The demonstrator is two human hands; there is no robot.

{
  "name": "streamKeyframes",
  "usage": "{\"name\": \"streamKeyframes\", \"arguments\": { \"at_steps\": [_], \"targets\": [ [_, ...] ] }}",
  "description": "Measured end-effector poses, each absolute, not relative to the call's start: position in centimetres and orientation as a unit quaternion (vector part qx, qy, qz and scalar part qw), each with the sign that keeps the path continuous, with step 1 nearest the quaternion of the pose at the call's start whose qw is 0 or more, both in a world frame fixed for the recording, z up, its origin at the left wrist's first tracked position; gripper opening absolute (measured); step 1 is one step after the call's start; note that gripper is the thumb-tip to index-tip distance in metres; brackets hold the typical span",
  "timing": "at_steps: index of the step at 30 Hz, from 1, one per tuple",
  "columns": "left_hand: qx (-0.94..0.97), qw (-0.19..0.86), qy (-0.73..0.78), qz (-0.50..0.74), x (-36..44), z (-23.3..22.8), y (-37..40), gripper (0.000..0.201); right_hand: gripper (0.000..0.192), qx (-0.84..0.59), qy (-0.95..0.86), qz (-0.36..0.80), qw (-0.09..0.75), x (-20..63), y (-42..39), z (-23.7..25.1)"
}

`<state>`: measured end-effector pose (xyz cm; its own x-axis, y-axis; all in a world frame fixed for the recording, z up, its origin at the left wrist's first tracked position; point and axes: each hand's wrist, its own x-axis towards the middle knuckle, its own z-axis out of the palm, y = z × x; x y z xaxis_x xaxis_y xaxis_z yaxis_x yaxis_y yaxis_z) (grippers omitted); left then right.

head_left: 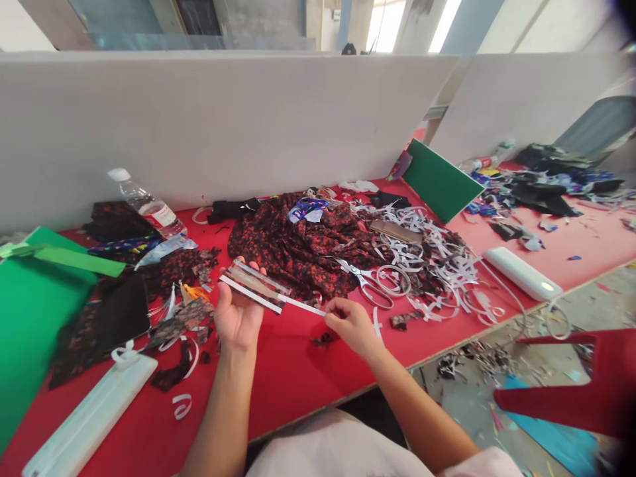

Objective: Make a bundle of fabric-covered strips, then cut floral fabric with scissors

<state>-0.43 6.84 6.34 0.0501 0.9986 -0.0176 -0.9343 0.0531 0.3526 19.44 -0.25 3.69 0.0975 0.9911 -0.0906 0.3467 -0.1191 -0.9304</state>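
Head view shows my left hand [238, 317] palm-up, fingers curled under a flat striped card [253, 286], held level above the red tabletop [293, 371] so its face is towards me. My right hand [350, 322] pinches the end of a thin white strip [304, 306] that runs off the card's lower edge, thumb and forefinger closed on it; it looks like a backing being drawn along. Just beyond lie metal scissors [370, 281] on crumpled dark floral cloth [303, 248], with a tangle of curled white offcuts [442, 255] to the right. A clear plastic bottle [146, 204] lies at left, near stiff green sheets [34, 298].
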Motion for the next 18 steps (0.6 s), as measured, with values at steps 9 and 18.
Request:
{"name": "streamKeyframes", "arguments": {
  "at_steps": [9, 18],
  "targets": [
    [0.133, 0.697, 0.117, 0.695, -1.0, 6.5, 7.0, 0.026, 0.03, -0.835, -0.507, 0.023, 0.214, 28.8, -4.9, 4.8],
    [0.12, 0.708, 0.14, 0.682, 0.4, 5.6, 6.4, 0.026, 0.031, -0.498, -0.414, 0.654, 0.392, 16.3, -0.4, 5.4]
  ]
}}
